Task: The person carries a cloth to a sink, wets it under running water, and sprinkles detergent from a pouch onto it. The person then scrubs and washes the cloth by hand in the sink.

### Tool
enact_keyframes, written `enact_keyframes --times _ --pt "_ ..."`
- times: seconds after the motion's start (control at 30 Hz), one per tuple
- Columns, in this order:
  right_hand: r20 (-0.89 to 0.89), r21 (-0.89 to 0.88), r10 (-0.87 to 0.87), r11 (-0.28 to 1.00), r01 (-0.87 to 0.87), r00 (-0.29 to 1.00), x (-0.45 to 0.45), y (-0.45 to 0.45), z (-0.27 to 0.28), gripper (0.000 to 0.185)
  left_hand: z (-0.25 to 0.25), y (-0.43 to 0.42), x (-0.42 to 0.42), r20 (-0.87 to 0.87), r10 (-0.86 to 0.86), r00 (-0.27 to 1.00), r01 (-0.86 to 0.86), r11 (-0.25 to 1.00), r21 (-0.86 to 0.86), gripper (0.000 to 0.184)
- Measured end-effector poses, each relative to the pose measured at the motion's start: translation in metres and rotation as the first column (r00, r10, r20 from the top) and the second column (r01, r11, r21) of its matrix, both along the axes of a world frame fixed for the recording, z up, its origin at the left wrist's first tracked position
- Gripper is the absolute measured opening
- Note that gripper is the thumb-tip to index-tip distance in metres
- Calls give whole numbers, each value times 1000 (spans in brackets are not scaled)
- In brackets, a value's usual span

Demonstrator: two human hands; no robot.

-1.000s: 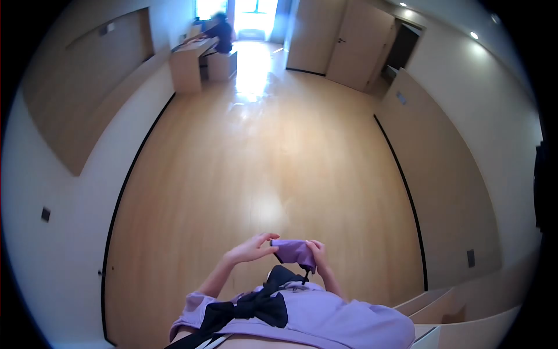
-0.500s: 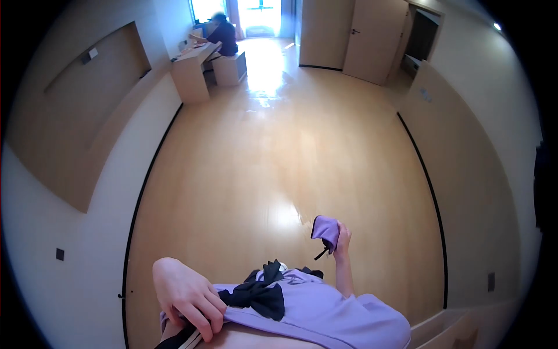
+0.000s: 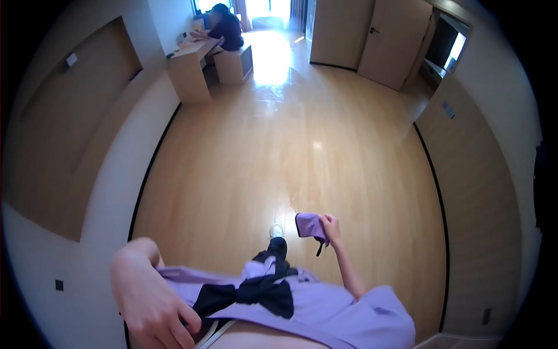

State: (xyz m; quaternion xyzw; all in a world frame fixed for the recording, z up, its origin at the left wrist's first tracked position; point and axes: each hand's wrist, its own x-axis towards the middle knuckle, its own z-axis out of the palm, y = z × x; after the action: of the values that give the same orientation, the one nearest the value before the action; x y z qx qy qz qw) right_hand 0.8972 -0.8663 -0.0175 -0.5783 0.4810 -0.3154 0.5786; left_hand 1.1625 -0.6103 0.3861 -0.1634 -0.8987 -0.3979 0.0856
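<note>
My right hand (image 3: 331,230) is closed round a small purple cloth piece (image 3: 310,225) with black trim. A short black strap (image 3: 320,248) dangles from the cloth. Close to the camera, my left hand (image 3: 154,314) is bent at chest height, its fingers curled onto a dark strap (image 3: 208,329) with a pale edge; the fingertips are partly hidden. Just beside it lies a black bow (image 3: 247,292) on the purple garment (image 3: 360,320) that I wear.
My white shoe (image 3: 276,231) is on the wooden floor (image 3: 290,151). A person (image 3: 228,29) sits at a desk (image 3: 190,70) at the back left. A door (image 3: 394,41) stands at the back right. Walls run along both sides.
My view has moved forward and a shoe has come into sight. My left hand has moved left and down. My right hand, still with the cloth, has shifted slightly left.
</note>
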Motion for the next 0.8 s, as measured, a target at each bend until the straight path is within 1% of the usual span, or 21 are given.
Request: enact_keyframes --times 0.03,0.07,0.13,0.17,0.2,0.23,0.27,0.3,0.37,0.5,0.57,0.63,0.7,0.8 --pt "-55 -10 -41 999 40 998 -1 -15 -16 25 5 -14 10 30 -64 998 66 995 -73 12" --pt "-159 14 -68 997 71 985 -3 -33 -28 25 9 -33 18 -40 -63 997 56 988 -145 13" --pt "-171 31 -185 981 193 968 -21 -49 -88 27 11 -59 40 -48 -66 997 53 970 -237 13" --pt "-302 65 -311 936 345 901 -36 -56 -123 29 13 -69 51 -42 -63 997 48 959 -280 12" --pt "-386 102 -354 901 421 852 -49 -51 -130 32 14 -82 63 -33 -58 998 45 951 -307 12" --pt "-403 263 -264 884 387 876 -91 -67 -203 46 15 -93 76 -23 -46 999 36 945 -324 12" --pt "-450 354 -271 820 449 851 -97 -58 -208 46 14 -103 88 -15 -23 1000 17 943 -333 12" --pt "-464 437 -293 745 504 836 -97 -42 -200 46 12 -115 101 -15 -2 1000 -3 944 -331 12" --pt "-495 535 -307 630 563 813 -89 -31 -190 47 11 -139 128 -26 39 999 -45 947 -319 12" --pt "-501 634 -278 526 566 819 -40 -65 -185 48 12 -189 186 -3 134 991 -128 943 -308 12" --pt "-496 661 -257 506 553 829 -3 -94 -188 49 12 -215 216 13 175 984 -164 943 -290 12" --pt "-479 672 -249 513 534 842 38 -132 -193 50 12 -244 245 30 201 979 -187 947 -262 12" --pt "-452 669 -247 542 509 857 87 -181 -202 50 19 -269 273 66 218 974 -199 955 -221 12" --pt "-379 663 -259 594 456 889 169 -265 -226 51 34 -294 307 142 267 953 -232 946 -225 10"
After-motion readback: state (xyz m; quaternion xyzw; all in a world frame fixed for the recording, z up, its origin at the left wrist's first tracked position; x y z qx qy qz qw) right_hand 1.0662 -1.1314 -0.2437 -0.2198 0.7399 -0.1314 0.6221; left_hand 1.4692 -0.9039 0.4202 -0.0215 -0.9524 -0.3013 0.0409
